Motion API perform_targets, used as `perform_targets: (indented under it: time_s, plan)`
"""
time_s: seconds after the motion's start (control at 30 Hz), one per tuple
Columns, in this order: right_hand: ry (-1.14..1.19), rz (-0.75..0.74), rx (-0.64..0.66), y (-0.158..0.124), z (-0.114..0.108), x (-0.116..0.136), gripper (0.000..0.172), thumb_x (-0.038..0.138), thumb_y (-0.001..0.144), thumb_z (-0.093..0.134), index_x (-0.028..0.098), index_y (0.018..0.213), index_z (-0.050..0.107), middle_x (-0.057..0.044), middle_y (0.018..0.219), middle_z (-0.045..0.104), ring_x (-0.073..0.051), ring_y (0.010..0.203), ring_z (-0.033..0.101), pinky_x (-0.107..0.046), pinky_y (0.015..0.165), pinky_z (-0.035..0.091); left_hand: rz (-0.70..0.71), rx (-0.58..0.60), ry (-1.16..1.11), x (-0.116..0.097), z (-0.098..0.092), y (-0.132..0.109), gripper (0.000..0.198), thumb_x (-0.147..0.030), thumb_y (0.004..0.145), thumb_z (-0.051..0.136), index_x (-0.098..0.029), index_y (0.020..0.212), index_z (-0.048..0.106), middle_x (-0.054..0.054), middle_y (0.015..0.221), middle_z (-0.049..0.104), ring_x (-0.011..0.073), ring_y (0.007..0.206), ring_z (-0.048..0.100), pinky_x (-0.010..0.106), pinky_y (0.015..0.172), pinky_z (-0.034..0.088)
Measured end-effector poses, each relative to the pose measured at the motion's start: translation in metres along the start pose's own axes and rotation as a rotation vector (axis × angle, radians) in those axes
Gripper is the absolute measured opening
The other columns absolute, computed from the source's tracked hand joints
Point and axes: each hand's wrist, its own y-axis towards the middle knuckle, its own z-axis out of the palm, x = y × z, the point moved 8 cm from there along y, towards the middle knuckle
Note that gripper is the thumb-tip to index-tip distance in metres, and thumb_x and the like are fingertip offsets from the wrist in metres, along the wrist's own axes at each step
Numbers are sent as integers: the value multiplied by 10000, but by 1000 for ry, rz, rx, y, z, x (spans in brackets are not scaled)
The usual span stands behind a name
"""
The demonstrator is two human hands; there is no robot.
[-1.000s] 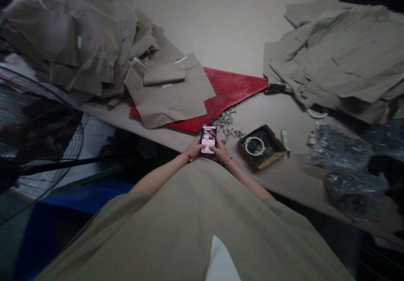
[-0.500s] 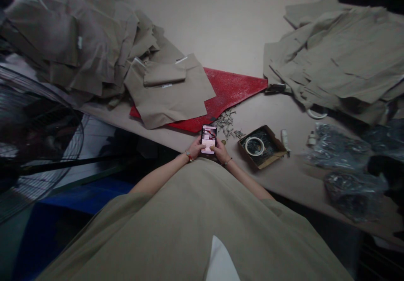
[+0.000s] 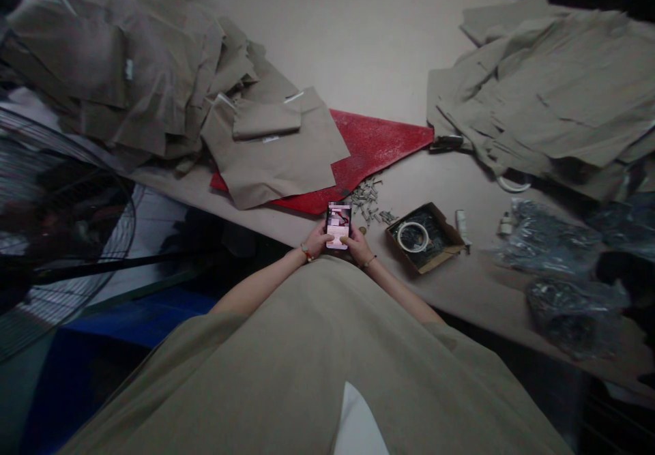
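Observation:
A smartphone with a lit screen is held upright close to my body, at the table's front edge. My left hand grips its left side, the thumb over the lower screen. On the right side my right hand grips it too, its thumb also over the lower screen. Just beyond the phone lies a red pointed board, partly covered by a beige cloth piece with a folded flap. Small metal pieces are scattered beside the board's near edge.
A cardboard box with a white ring stands right of my hands. Farther right are clear plastic bags. Cloth heaps lie at left and right. A fan stands at the left.

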Motion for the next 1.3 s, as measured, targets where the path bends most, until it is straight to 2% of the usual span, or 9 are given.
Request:
perform_targets:
  time_s: [0.23,0.53,0.77,0.97,1.3]
  plan:
    - [-22,-30,0,0,-1,3,575,283,669,713,224,1223,569,-49,1112,725,-223,919,680,-352,787,595,-8,9,-14,-1,2,-1,739,-174,566,730,-162,1291,585,110,1198,730,320,1136,673,477,1003,520]
    - [-10,0,19,-3,3,5,619,293,691,700,227,1286,540,-51,1117,717,-227,924,677,-348,776,592,-6,13,-35,0,2,-1,734,-163,575,734,-169,1292,578,102,1198,728,309,1135,671,471,1015,509]
    - [-4,-3,24,-1,3,4,617,279,675,699,225,1272,550,-51,1126,718,-232,945,681,-360,816,592,-28,-18,-82,1,1,0,700,-127,529,761,-170,1212,614,87,1163,742,302,1104,682,441,996,515]
    - [-62,-47,27,-2,1,6,585,335,687,728,211,1238,575,-64,1134,709,-238,964,666,-364,842,573,-94,-55,-145,-6,6,-6,584,-219,615,823,-155,1163,632,97,1066,757,307,1055,706,433,927,553]
    - [-123,-89,17,-5,2,11,669,391,693,753,196,1301,556,-96,1197,688,-262,1039,647,-412,928,548,-171,-179,-179,-9,10,-7,490,-299,720,838,-136,1142,652,99,981,775,278,951,742,383,850,583]
